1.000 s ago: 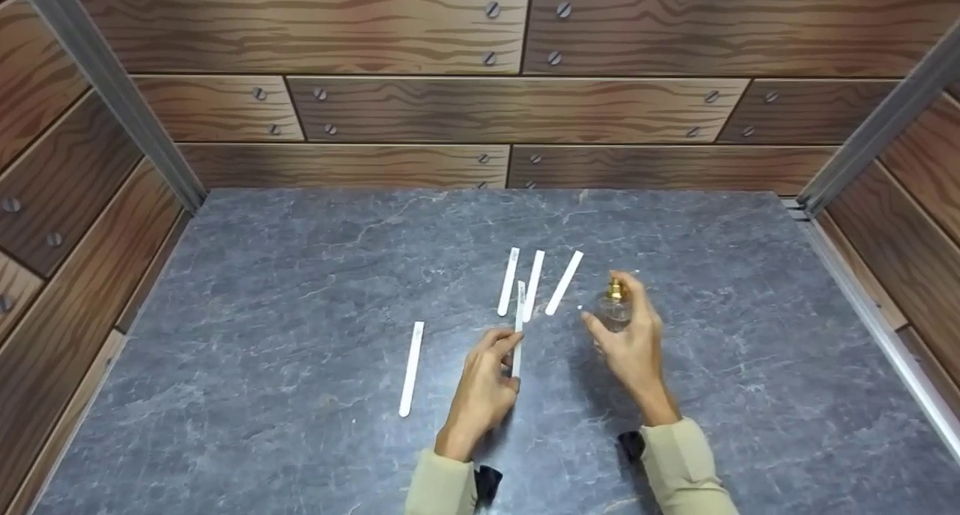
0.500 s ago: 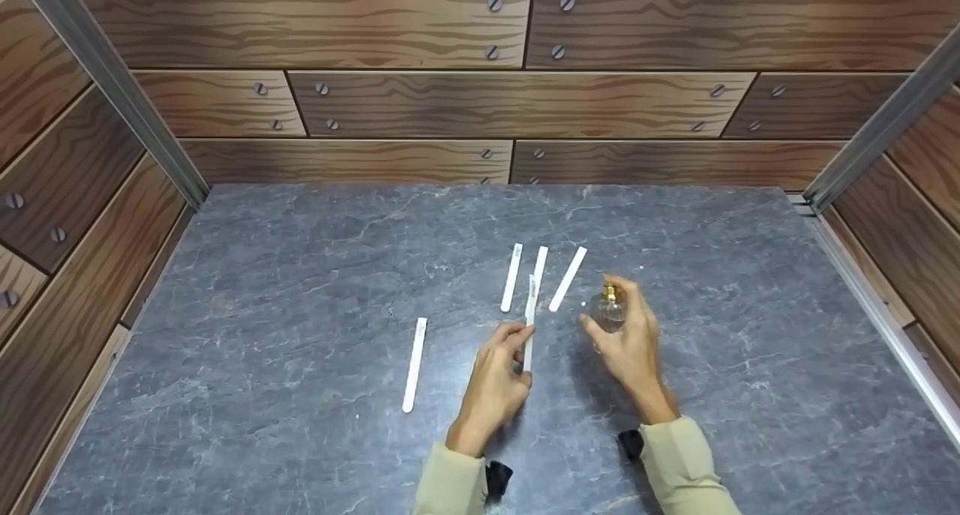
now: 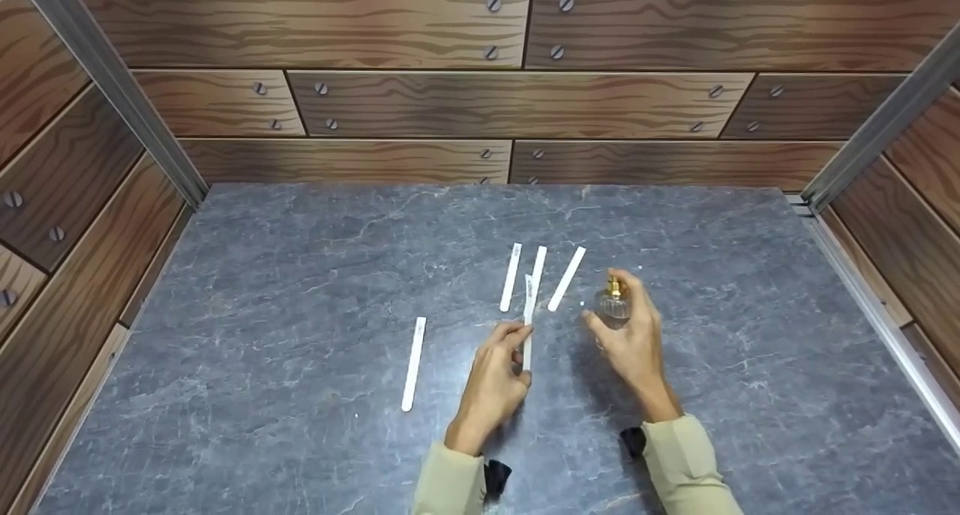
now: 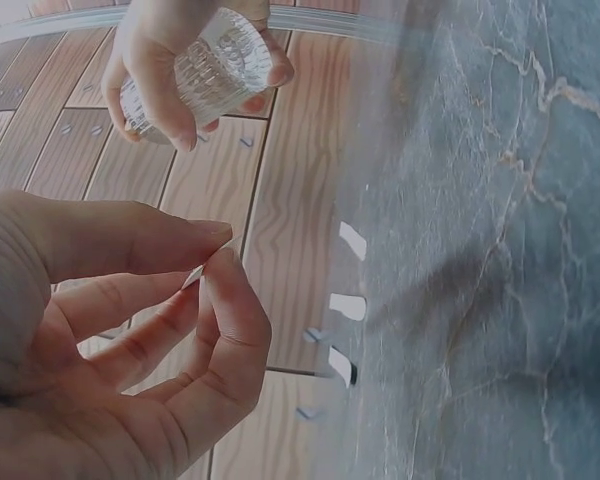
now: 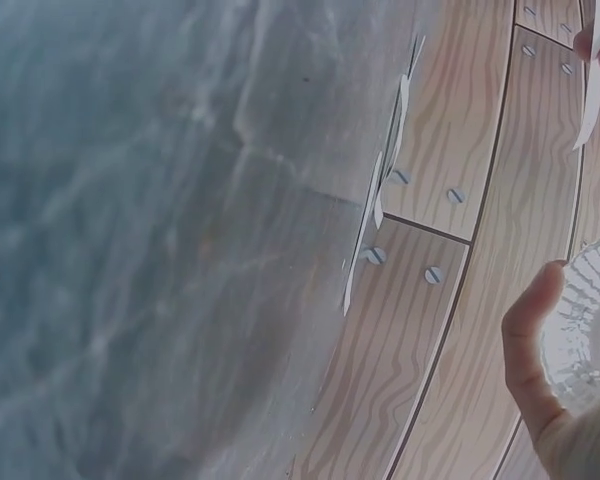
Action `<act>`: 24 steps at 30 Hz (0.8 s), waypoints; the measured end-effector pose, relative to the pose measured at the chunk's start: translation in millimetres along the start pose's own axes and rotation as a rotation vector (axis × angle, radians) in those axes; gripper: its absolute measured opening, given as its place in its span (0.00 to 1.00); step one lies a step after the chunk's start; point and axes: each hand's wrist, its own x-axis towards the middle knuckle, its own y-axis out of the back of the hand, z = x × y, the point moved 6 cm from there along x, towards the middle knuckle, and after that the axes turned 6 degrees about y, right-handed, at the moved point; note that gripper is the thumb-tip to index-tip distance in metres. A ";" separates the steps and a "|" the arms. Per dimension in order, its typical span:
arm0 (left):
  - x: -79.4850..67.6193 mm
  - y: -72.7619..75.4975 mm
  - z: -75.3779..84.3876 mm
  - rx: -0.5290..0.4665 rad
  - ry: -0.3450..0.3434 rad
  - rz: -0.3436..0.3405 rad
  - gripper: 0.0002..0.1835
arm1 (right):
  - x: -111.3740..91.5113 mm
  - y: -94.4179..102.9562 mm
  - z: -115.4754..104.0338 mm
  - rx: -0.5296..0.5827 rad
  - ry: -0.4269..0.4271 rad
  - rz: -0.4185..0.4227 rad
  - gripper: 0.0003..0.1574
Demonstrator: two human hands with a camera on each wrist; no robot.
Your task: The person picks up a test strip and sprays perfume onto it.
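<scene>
My left hand (image 3: 492, 380) pinches a white paper test strip (image 3: 529, 296) between thumb and fingers, its far end pointing away from me. In the right hand (image 3: 634, 346) is a clear ribbed-glass perfume bottle (image 3: 613, 306) with a gold spray top (image 3: 615, 285). The index finger lies on that top, while the thumb stands at the bottle's near left. Bottle and strip are apart, both held above the table. From the left wrist, the bottle's ribbed glass (image 4: 220, 65) shows behind the pinching fingers. In the right wrist view the glass base (image 5: 580, 320) is partly cut off.
Three white strips lie beyond the left hand: a left one (image 3: 511, 277), a middle one (image 3: 540, 263) partly behind the held strip, and a slanted one (image 3: 567, 279). Another strip (image 3: 414, 365) lies further left. Wood-patterned walls (image 3: 420, 103) enclose the grey marbled table (image 3: 285, 290).
The left hand has shifted slightly right with its strip, nearer the bottle. The bottle has moved a little left and back again. The strips on the table lie as before.
</scene>
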 end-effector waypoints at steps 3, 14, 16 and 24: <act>-0.4 1.2 -0.2 0.003 0.007 0.002 0.33 | 0.4 0.9 0.3 0.000 -0.001 0.003 0.42; 0.0 5.7 -2.3 0.001 -0.005 0.024 0.33 | -0.7 6.2 3.2 -0.003 -0.047 0.000 0.40; 0.4 7.2 -3.0 0.005 -0.007 0.027 0.33 | -0.3 7.2 4.1 -0.012 -0.053 0.005 0.41; 7.7 12.1 -10.9 -0.043 0.037 -0.020 0.38 | 2.4 12.0 6.8 -0.001 -0.068 0.029 0.41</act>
